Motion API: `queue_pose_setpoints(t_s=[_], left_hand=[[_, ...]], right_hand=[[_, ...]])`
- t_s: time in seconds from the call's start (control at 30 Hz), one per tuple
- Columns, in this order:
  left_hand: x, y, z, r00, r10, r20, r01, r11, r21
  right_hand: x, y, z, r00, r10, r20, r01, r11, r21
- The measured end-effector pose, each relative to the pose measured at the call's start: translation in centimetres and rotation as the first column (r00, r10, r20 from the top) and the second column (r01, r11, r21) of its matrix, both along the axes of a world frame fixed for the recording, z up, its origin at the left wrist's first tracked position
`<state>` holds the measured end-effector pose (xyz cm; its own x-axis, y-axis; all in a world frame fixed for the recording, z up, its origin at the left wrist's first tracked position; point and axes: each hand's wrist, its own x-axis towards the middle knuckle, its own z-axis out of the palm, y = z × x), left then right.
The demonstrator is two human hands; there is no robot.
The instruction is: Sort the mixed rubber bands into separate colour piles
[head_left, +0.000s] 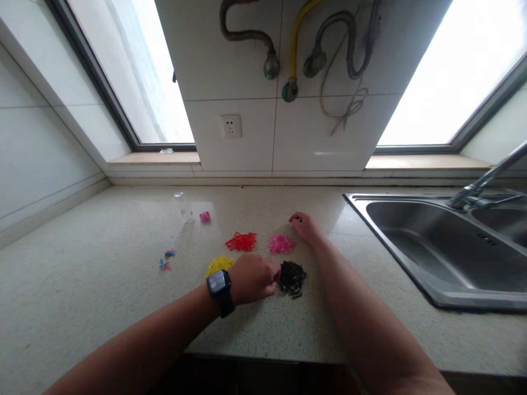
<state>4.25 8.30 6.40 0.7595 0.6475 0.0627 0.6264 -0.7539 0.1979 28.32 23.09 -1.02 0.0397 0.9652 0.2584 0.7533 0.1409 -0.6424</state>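
Colour piles: four separated; loose, thin red plastic-looking bands (241, 241); similar yellow bands (219, 265); pink bands (281, 244); black bands (293, 277)
Mixed bits: small multicoloured pieces (165, 266) ungrouped, at yellow's 9 o'clock
Left hand (253, 278): black's 9 o'clock; fingers curled, grip hidden; cannot tell
Right hand (305, 226): pink's 1 o'clock; fingers bent inward, contents unclear

Bright daylight enters through 2 windows (135, 71) flanking a white tiled wall (234, 153), where 1 power socket (231, 126), 1 yellow hose (295, 41) and 2 corrugated metal hoses (246, 35) show. A steel sink (436, 247) is set into the speckled table (102, 236).
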Motion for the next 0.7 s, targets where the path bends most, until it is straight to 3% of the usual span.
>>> queue_pose_setpoints(t_s=[0.23,0.4,0.53,0.7], left_hand=[[0.2,-0.2,-0.1,1.0,0.002,-0.028,-0.001,1.0,0.03],[-0.6,-1.7,0.2,0.999,-0.03,-0.023,0.03,0.999,0.032],[-1.5,-4.3,-0.8,0.986,-0.163,0.031,0.163,0.986,0.024],[-2.9,-8.0,-3.3,0.919,-0.342,0.196,0.372,0.917,-0.143]], right_hand=[[-0.3,-0.2,0.3,1.0,-0.006,0.001,0.006,1.0,-0.001],[-0.3,-0.4,0.5,1.0,-0.008,-0.002,0.008,1.0,-0.015],[-0.3,-0.5,0.6,1.0,-0.001,0.001,0.001,1.0,-0.017],[-0.2,-0.5,0.6,1.0,-0.007,0.0,0.007,1.0,-0.01]])
